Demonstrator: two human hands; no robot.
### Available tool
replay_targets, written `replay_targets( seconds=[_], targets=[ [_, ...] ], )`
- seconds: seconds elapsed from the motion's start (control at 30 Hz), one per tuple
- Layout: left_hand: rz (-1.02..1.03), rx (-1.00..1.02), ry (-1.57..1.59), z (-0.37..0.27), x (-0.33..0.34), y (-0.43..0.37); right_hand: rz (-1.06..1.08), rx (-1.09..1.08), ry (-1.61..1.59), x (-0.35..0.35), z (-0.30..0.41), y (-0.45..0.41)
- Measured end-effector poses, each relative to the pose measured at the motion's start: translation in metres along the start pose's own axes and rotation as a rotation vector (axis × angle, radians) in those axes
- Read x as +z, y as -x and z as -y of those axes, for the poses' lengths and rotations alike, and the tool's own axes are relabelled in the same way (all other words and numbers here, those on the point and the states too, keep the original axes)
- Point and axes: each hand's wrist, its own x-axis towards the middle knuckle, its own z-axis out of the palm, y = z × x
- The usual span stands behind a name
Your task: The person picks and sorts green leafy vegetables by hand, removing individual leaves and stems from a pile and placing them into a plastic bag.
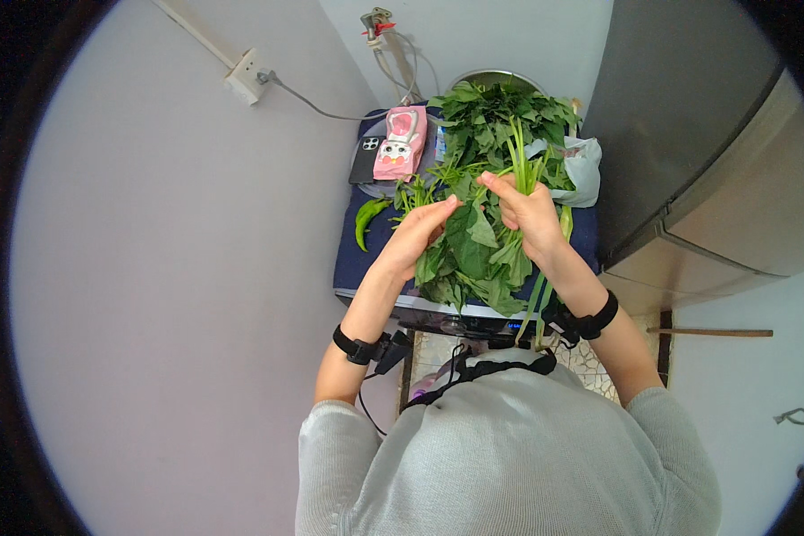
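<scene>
My right hand (528, 211) is closed around a bunch of leafy green stems (524, 164), the pale cut ends pointing up past the thumb and the leaves hanging below. My left hand (417, 233) is curved against the left side of the broad green leaves (469, 244). Its fingertips are partly hidden, so I cannot tell if it grips a leaf. Loose stems (415, 194) lie beyond my left hand. Behind both hands, a large heap of leafy greens (486, 120) rests in and before a metal basin (499, 74).
A navy cloth (355, 271) covers the appliance top. On it are a green chili pepper (370, 220), a black phone (365, 164), a pink packet (400, 144) and a white plastic bag (584, 171). A refrigerator (683, 120) stands at right; a wall socket (244, 77) at left.
</scene>
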Motion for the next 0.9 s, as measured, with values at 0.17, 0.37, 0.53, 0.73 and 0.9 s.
replay_targets(
  seconds=[0.17, 0.37, 0.53, 0.73, 0.9],
  targets=[
    [-0.001, 0.176, -0.232, 0.006, 0.007, 0.002, 0.013, -0.036, -0.017, -0.004, 0.006, 0.004],
    [0.157, 0.020, -0.023, -0.007, 0.021, 0.003, 0.013, -0.055, -0.192, -0.018, 0.002, 0.002],
    [0.160, 0.044, -0.140, 0.010, 0.021, -0.004, -0.146, -0.114, -0.111, -0.009, 0.005, 0.003],
    [0.112, 0.227, -0.240, 0.020, 0.030, -0.004, -0.162, -0.175, -0.233, -0.018, 0.001, 0.001],
    [0.090, 0.454, -0.474, 0.028, 0.037, -0.003, -0.154, -0.168, -0.289, -0.016, -0.002, 0.001]
  ],
)
